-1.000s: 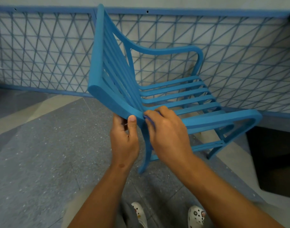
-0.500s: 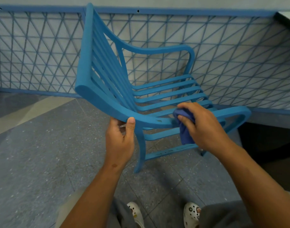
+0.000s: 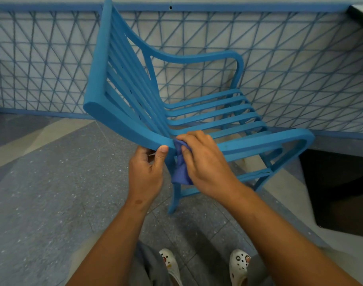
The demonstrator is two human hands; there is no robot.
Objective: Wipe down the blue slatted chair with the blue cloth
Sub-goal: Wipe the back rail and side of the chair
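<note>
Chair (image 3: 122, 129), blue and slatted, is standing on the floor by the railing. Left hand (image 3: 145, 174) is gripping its near frame rail; right hand (image 3: 205, 162) is pinching the blue cloth (image 3: 181, 172) against the armrest joint. Pushing hard could be shifting the chair sideways.

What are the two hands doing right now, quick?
Left hand: closed, gripping the near armrest of the blue chair.
Right hand: closed on the blue cloth, pressing it against the same armrest.

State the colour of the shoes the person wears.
White perforated clogs with small coloured charms, seen in the head view.
</note>
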